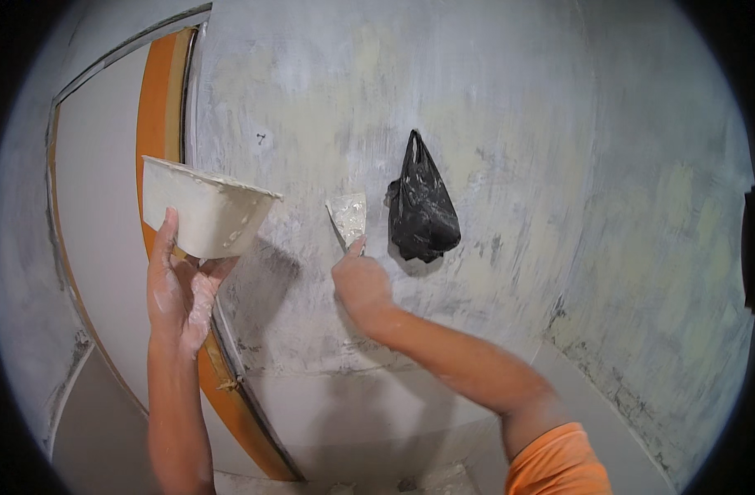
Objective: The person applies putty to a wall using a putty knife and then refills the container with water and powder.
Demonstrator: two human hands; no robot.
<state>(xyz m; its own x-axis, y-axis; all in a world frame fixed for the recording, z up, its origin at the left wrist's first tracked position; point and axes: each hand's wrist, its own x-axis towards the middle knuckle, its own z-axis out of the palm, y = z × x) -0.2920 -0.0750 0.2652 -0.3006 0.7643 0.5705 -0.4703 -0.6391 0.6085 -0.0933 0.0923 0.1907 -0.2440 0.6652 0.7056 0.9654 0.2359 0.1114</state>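
Note:
My left hand (179,285), smeared with white paste, grips a cream plastic tub (208,210) from below and holds it up at the left. Dried paste crusts the tub's rim; its inside is hidden from this angle. My right hand (362,285) is closed round the handle of a putty knife (349,216), most of which the fingers cover. White putty coats the wide blade, which is at the wall, just right of the tub. Whether the blade touches the wall I cannot tell.
A knotted black plastic bag (427,210) hangs on the patchy grey plastered wall (509,99), right of the knife. At the left stands a white door (97,181) with an orange edge (155,107). A small dark mark or fixing (261,138) shows on the wall above the tub.

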